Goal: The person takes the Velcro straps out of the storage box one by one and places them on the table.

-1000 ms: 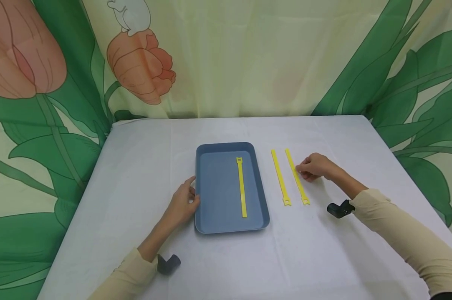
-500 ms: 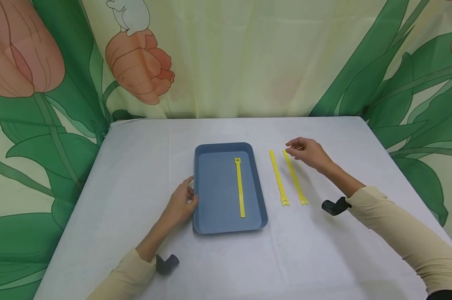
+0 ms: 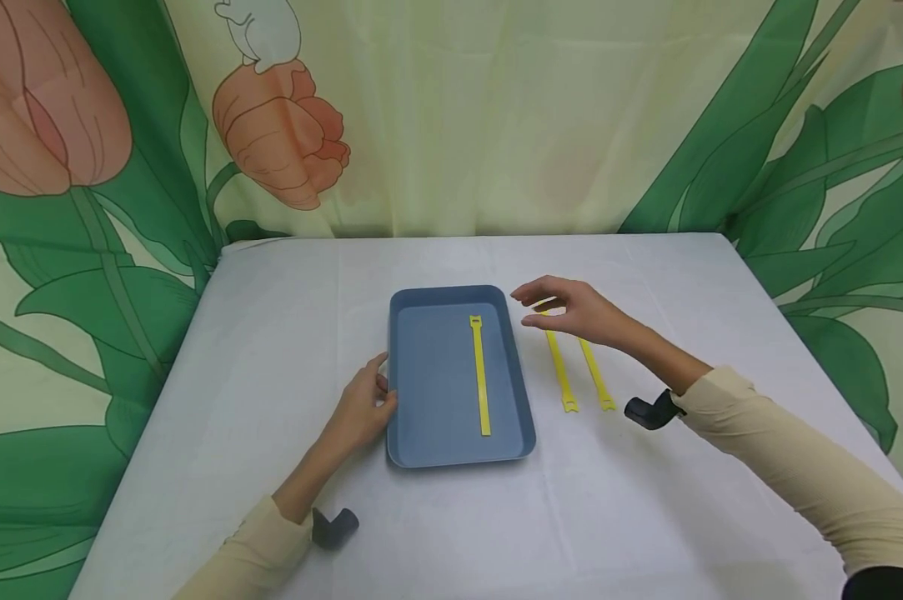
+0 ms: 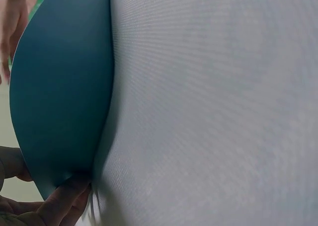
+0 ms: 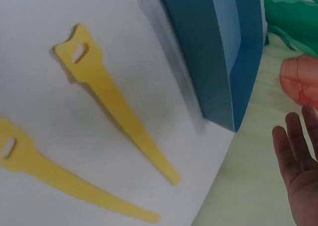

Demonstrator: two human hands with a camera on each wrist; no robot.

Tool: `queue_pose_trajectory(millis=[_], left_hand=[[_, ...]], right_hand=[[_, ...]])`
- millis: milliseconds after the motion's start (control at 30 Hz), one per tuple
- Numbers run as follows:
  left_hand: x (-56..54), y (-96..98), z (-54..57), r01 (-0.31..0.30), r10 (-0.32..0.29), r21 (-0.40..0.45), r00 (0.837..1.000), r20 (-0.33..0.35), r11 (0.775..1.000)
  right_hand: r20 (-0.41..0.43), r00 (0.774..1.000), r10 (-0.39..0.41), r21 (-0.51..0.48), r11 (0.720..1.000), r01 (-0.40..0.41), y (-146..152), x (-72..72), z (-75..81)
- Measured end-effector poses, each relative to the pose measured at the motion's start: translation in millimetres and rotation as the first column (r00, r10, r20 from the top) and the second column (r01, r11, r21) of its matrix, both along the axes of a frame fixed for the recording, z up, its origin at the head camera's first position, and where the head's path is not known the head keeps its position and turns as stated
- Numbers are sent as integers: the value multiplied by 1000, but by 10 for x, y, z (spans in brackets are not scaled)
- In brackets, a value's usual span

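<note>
My left hand (image 3: 361,410) holds the left side of a blue-grey rectangular tray (image 3: 428,375). In the left wrist view, its fingers (image 4: 64,198) lie against the tray's outer wall. Inside the tray lies one yellow hook-and-loop cable tie (image 3: 481,379), its slotted head at the far end. Two more yellow ties, a nearer one (image 3: 559,367) and an outer one (image 3: 595,375), lie right of the tray with their heads toward me. Over their far ends hovers my right hand (image 3: 574,310), fingers spread from the thumb, nothing held; it hides part of both.
A white cloth (image 3: 286,317) covers the table beneath everything. Behind it hangs a curtain (image 3: 481,117) printed with tulips and leaves. Black camera mounts sit on the left wrist (image 3: 334,529) and right wrist (image 3: 652,411).
My right hand has left the outer tie, risen and swung left across the far ends of both ties toward the tray, its fingers opening. My left hand, the tray and the ties stay put.
</note>
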State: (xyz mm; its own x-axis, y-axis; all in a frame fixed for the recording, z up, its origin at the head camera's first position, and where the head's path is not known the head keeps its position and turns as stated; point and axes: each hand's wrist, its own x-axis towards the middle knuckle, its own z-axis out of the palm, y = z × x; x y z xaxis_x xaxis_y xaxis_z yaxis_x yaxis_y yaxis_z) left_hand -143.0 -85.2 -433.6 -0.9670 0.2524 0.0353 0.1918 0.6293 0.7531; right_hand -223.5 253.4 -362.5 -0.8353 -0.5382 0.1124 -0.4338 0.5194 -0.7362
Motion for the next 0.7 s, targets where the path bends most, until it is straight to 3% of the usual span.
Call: queue_pose_trajectory(millis=[200, 433, 700], left_hand=[[-1, -1, -5, -5, 5, 0, 1000, 2, 1000], [-7, -14, -37, -2, 2, 10, 1000, 10, 1000], [-7, -27, -22, 0, 0, 6, 1000, 0, 1000]], right_hand=[[34, 985, 170, 18, 985, -170, -200, 56, 45], [-29, 966, 257, 68, 965, -255, -355, 52, -29], [-70, 937, 342, 278, 909, -311, -452, 26, -75]])
